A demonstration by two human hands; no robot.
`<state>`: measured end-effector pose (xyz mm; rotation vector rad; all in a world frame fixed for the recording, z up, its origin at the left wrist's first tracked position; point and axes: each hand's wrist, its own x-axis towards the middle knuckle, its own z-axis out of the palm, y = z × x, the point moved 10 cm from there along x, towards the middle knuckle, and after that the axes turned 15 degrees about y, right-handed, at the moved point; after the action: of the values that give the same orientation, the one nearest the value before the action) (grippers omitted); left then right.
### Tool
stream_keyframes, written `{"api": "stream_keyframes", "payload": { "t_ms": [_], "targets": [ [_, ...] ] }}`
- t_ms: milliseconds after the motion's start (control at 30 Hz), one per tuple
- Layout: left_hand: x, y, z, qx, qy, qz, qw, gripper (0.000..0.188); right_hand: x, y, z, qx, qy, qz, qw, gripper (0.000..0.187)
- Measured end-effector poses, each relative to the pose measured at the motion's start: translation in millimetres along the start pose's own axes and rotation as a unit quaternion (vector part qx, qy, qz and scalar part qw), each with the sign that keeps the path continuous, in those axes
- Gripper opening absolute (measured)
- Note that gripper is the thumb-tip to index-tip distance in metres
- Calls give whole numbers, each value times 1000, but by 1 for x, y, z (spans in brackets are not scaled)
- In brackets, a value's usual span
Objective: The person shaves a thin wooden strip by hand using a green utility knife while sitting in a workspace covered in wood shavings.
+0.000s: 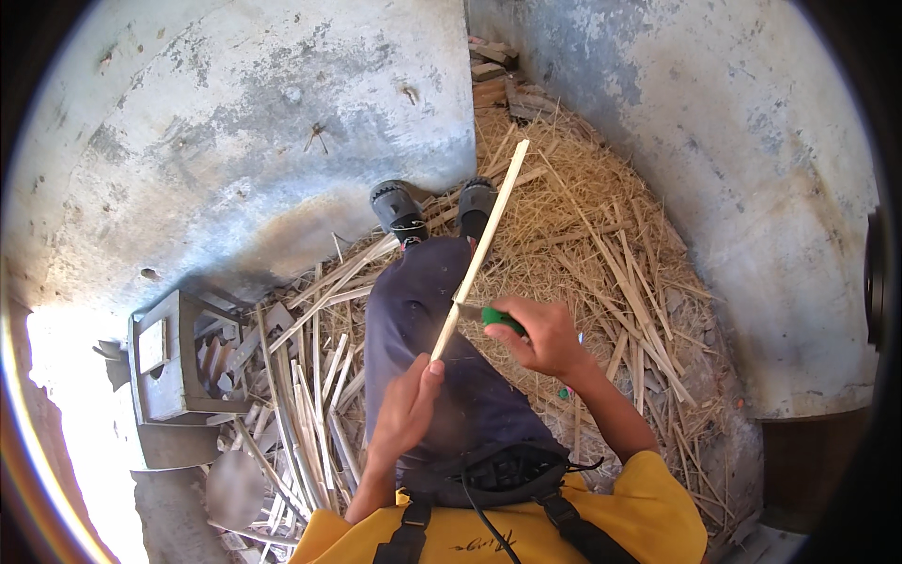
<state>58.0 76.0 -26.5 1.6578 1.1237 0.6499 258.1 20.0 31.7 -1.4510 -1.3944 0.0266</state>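
Observation:
A long, pale strip of split wood or bamboo (490, 226) slants up and away from me over my legs. My left hand (406, 404) is closed round its near end. In my right hand (543, 331) is a knife with a green handle (504, 321), gripped in curled fingers. Its short blade (470, 308) meets the strip a little beyond my left hand. Part of the handle is hidden by my fingers.
Shavings (554, 221) and loose strips (639, 310) cover the ground to the right and ahead. More strips (305, 423) lie at my left, beside a grey box-like frame (169, 362). Weathered walls (282, 122) stand close in front and at the right.

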Motion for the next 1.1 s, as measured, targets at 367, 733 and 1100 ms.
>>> {"api": "stream_keyframes", "payload": {
  "t_ms": [367, 733, 1100],
  "targets": [
    [-3, 20, -2, 57, 27, 72, 995, 35, -2, -27, 5, -48, 45, -91, 994, 32],
    [-11, 15, -4, 91, 45, 87, 991, 30, 16, -12, -8, -110, 81, -108, 985, 30],
    [-61, -33, -3, 145, -91, 4, 985, 29, 76, 230, -137, -269, 194, 267, 905, 51]
  ]
}}
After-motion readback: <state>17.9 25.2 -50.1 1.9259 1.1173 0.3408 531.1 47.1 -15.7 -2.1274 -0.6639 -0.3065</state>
